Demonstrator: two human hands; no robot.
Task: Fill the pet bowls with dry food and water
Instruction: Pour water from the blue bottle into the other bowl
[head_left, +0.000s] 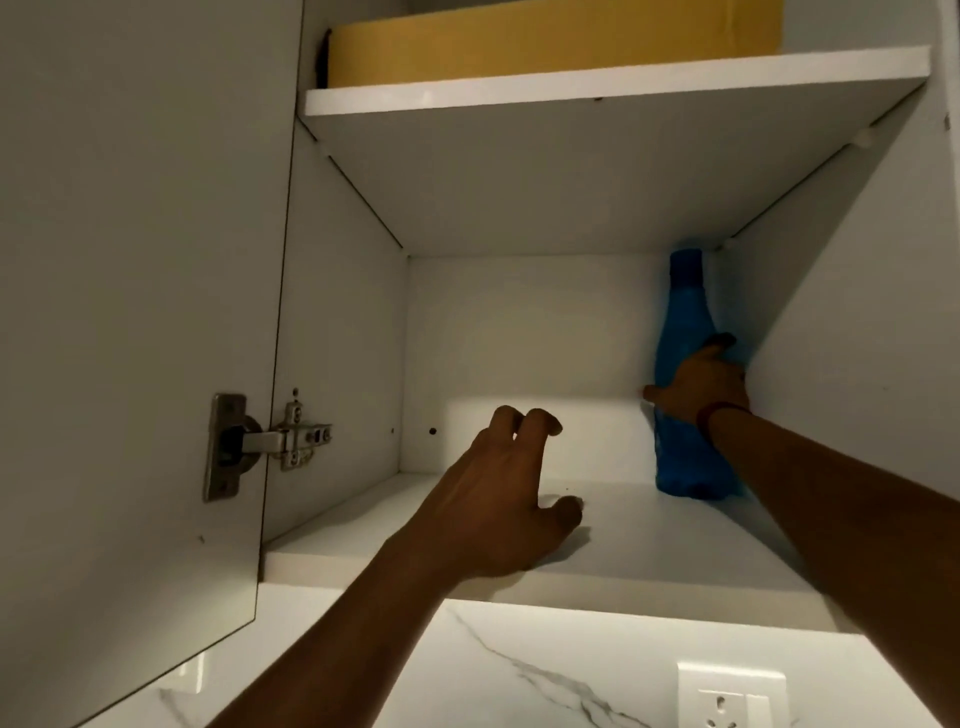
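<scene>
- Blue bottle (680, 358) stands upright at back-right corner of lower cabinet shelf (649, 551), close against right side wall and near back wall.
- Right hand (698, 389) wrapped round bottle's mid body, fingers curled on it, thumb on left side; red band at wrist.
- Left hand (504, 499) empty, fingers loosely spread and half-curled, palm down near shelf's front edge, thumb tip close to shelf; can't tell if palm touches.
- Open room: shelf bare to left of bottle and behind left hand; wide gap btwn the two hands.
- Bottle cap sits just under upper shelf (613, 85), little headroom there.
- Cabinet door (135, 312) swung open on left, metal hinge (270, 441) on inner face; door edge well apart from left arm.
- Yellow-brown box (556, 44) on upper shelf, reaching near its front edge.
- Surfaces: white, smooth cabinet inside, dim light. Below cabinet, white marble-look wall w/ grey veins, wall socket (730, 696) at lower right.
</scene>
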